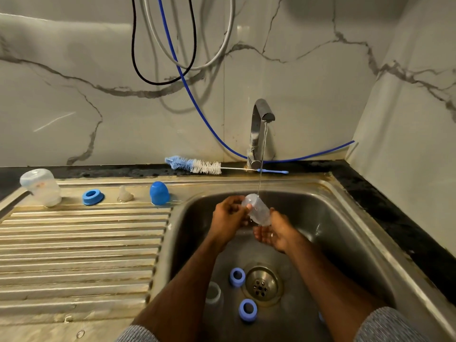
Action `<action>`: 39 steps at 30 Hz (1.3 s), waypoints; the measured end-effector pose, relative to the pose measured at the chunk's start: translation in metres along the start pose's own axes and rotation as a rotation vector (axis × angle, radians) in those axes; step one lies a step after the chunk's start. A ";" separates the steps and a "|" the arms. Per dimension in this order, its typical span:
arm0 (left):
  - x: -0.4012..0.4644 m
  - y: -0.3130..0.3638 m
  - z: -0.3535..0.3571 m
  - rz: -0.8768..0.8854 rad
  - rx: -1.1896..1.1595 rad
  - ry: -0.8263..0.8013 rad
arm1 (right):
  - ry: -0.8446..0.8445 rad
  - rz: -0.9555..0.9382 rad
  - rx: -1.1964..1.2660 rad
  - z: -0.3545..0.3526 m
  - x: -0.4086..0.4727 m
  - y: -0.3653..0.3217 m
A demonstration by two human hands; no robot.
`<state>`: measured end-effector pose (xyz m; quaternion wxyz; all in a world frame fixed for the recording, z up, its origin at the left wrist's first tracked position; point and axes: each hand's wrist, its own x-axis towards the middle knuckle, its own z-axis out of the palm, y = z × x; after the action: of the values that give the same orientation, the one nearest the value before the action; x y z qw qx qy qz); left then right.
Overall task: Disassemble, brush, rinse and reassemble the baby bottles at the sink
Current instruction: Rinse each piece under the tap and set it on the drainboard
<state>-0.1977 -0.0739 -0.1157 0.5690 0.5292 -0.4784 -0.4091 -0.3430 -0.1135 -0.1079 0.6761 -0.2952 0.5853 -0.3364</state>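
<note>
Both forearms reach into the sink (345, 218): left hand (228, 215) pinches a clear, tilted bottle (256, 209) under the tap stream, right hand (274, 234) cupped beneath, fingers relaxed; 2 blue rings (237, 276) below, bottle markings blurred

Bottle (256, 209) held over the sink (345, 218), under the tap (259, 134); two rings (237, 277) left of the drain (261, 285); brush (197, 166) behind the drainboard (81, 243), left of the tap
</note>
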 end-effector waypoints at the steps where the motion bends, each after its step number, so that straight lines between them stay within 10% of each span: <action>1: 0.000 -0.001 0.001 0.051 0.071 -0.044 | -0.012 0.035 0.010 0.000 0.000 0.001; 8: 0.003 -0.003 0.010 0.197 0.461 -0.182 | -0.076 0.123 -0.088 -0.004 -0.005 0.002; 15: -0.006 0.005 0.012 0.273 0.283 -0.121 | -0.073 0.050 0.042 -0.006 0.000 0.000; 25: 0.000 -0.005 0.005 0.001 0.536 -0.011 | -0.041 -0.307 -0.021 -0.005 0.002 -0.009; 39: -0.010 -0.002 -0.003 -0.106 0.519 -0.098 | -0.255 -0.264 -0.404 -0.004 -0.011 0.009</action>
<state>-0.1965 -0.0631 -0.1186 0.3685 0.6611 -0.5659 -0.3271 -0.3473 -0.0994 -0.1091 0.6221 -0.5375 0.5073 -0.2582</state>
